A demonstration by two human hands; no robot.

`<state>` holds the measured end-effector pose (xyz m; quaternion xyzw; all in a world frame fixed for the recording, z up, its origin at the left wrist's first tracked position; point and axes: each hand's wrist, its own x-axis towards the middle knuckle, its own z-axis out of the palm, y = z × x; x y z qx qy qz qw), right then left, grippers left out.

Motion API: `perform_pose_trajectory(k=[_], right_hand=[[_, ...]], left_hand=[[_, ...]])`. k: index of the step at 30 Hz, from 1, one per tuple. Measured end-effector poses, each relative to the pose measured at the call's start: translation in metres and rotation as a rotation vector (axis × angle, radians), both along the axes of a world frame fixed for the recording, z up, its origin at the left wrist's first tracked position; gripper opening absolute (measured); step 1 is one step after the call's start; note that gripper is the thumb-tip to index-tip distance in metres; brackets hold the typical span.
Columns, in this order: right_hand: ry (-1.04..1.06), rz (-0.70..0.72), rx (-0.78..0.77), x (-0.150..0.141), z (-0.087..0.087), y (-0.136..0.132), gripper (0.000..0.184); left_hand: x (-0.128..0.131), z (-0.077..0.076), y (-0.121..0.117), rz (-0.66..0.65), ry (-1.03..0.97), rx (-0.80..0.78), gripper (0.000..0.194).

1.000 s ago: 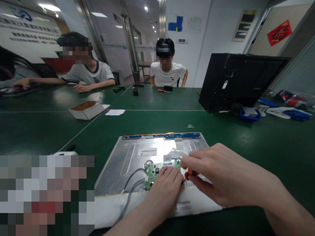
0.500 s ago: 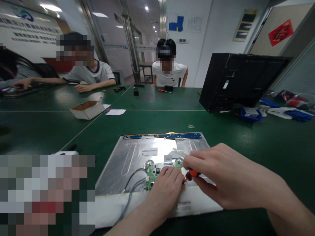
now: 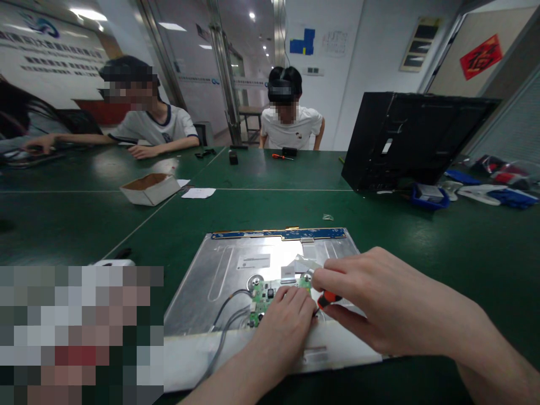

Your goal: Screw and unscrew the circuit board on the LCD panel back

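Observation:
My left hand (image 3: 289, 320) lies palm down over the green circuit board (image 3: 262, 293), its fingers resting on it and covering much of the right part. My right hand (image 3: 367, 298) is closed around a red-and-black screwdriver (image 3: 328, 300), whose shaft slants down toward the board's right edge beside my left thumb. The tip is hidden behind the left hand. Under the board is a silver metal display panel (image 3: 228, 264) with a blue strip board (image 3: 253, 234) along its far edge. Dark cables (image 3: 230, 324) run from the board's left side. A clear film (image 3: 307, 261) sticks up near my right fingers.
A black monitor casing (image 3: 405, 140) stands at the right, with a blue tray (image 3: 430, 197) and gloves (image 3: 502, 194) beside it. Farther off are a cardboard box (image 3: 147, 190), paper (image 3: 199, 193) and another screwdriver (image 3: 282, 157). Other people sit across the green table (image 3: 270, 205).
My right hand and the screwdriver have turned very slightly. My left hand stays in place on the board. The person opposite has shifted a little.

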<state>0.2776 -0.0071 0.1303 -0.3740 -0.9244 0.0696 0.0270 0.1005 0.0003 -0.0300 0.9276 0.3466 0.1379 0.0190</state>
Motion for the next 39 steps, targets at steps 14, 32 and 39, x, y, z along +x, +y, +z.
perform_pose_trajectory(k=[14,32,39], right_hand=[[0.003,0.004,0.021,0.0003,-0.0018,-0.0001,0.004],[0.02,-0.008,-0.009,0.0014,-0.0017,-0.0019,0.006],[0.02,-0.007,-0.007,0.0013,-0.0029,-0.0005,0.006]], left_hand=[[-0.0009,0.0005,0.0,-0.011,0.015,-0.021,0.01],[-0.0002,0.0004,-0.0008,-0.011,-0.006,-0.023,0.01],[0.0,0.0032,-0.0004,0.006,0.043,-0.046,0.012]])
